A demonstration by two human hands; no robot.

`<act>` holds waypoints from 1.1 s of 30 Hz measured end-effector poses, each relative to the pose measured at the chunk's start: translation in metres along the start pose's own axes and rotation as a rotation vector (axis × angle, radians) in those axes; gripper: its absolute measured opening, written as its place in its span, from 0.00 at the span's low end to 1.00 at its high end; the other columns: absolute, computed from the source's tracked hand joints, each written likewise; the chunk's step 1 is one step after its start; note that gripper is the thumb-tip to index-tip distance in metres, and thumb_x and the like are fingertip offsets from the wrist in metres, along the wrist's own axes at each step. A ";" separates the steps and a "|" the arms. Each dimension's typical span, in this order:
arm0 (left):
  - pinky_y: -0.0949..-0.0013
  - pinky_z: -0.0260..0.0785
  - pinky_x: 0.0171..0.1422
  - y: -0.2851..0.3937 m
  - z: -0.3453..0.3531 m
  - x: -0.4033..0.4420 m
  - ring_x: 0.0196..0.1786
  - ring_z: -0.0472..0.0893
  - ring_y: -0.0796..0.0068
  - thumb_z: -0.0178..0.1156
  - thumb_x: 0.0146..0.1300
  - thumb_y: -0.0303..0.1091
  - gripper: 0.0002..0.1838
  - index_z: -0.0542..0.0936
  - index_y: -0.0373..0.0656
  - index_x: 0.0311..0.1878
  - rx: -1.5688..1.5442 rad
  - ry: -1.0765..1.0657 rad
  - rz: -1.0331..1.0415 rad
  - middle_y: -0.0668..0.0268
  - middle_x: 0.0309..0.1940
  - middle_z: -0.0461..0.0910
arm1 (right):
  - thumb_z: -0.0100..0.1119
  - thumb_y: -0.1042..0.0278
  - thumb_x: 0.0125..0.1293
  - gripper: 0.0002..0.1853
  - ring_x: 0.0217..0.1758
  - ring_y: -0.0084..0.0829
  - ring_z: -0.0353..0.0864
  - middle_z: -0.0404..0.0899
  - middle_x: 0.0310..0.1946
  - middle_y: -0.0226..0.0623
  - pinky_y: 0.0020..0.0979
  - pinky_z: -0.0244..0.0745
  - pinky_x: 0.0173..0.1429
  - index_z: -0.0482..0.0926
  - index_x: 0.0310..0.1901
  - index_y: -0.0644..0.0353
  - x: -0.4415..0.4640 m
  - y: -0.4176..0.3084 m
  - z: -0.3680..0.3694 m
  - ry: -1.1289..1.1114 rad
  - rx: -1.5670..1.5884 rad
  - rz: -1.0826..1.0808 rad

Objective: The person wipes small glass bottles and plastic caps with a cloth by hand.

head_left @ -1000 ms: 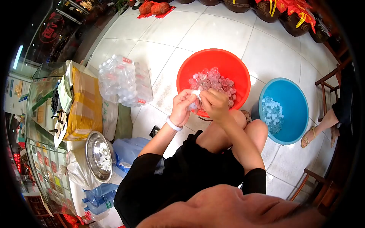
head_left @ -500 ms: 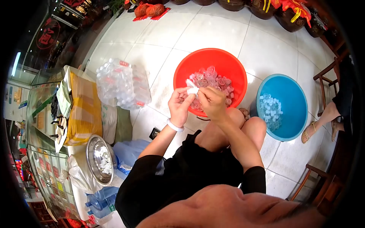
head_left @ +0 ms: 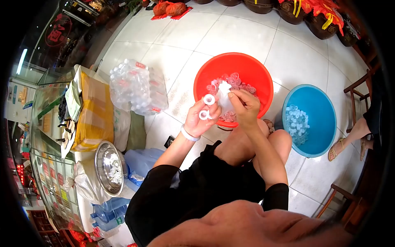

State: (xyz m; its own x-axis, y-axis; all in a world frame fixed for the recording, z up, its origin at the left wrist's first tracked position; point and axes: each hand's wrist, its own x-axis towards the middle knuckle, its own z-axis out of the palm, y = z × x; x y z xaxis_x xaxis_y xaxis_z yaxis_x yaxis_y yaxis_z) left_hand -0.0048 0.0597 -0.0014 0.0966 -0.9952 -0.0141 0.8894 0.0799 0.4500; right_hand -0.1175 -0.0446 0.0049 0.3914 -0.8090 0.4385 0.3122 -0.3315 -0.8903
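Observation:
My left hand (head_left: 200, 117), with a white band at its wrist, holds two white ring-shaped pieces (head_left: 209, 99) between its fingers. To its right, my right hand (head_left: 246, 108) pinches the edge of a thin white cloth-like piece (head_left: 224, 96), which hangs above the red basin (head_left: 257, 72). Many small clear pieces (head_left: 234, 79) lie inside that basin, tinted pink by it. White and clear small pieces (head_left: 297, 123) are heaped in the blue basin (head_left: 323, 123) on the right.
A metal bowl (head_left: 98, 164) of white pieces stands at left, near a taped carton (head_left: 95, 113). Wrapped bottles (head_left: 135, 87) lie on the tiled floor. Another person's sandaled foot (head_left: 336, 149) is at right. Dark jars (head_left: 259, 5) line the back.
My hands have moved apart. The ring-shaped pieces now show in my left hand, and the white cloth-like piece has spread out beside my right hand.

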 end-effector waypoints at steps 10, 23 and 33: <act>0.80 0.62 0.22 -0.005 0.009 -0.001 0.28 0.71 0.73 0.47 0.63 0.36 0.14 0.70 0.37 0.47 0.310 0.203 0.172 0.64 0.28 0.72 | 0.55 0.78 0.49 0.02 0.16 0.30 0.70 0.72 0.16 0.37 0.26 0.62 0.20 0.77 0.25 0.65 0.002 0.007 -0.004 -0.258 -0.189 -0.218; 0.82 0.66 0.28 -0.002 0.004 -0.005 0.27 0.74 0.82 0.55 0.56 0.24 0.13 0.72 0.35 0.47 0.942 0.246 0.340 0.65 0.30 0.76 | 0.54 0.74 0.55 0.06 0.29 0.18 0.74 0.78 0.24 0.32 0.20 0.67 0.32 0.79 0.30 0.67 0.000 0.011 -0.010 -0.412 0.296 0.327; 0.82 0.66 0.29 -0.003 0.007 -0.009 0.27 0.74 0.82 0.56 0.55 0.23 0.14 0.73 0.35 0.46 0.867 0.292 0.369 0.65 0.30 0.76 | 0.54 0.73 0.56 0.07 0.28 0.17 0.73 0.78 0.25 0.31 0.19 0.67 0.32 0.80 0.32 0.66 0.004 0.008 -0.011 -0.585 0.268 0.433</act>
State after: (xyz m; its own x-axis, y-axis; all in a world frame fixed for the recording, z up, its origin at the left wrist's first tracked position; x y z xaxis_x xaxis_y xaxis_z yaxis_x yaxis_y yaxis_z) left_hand -0.0109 0.0682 0.0037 0.5121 -0.8541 0.0914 0.1569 0.1976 0.9676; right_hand -0.1224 -0.0561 -0.0021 0.8962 -0.4274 0.1185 0.1972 0.1448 -0.9696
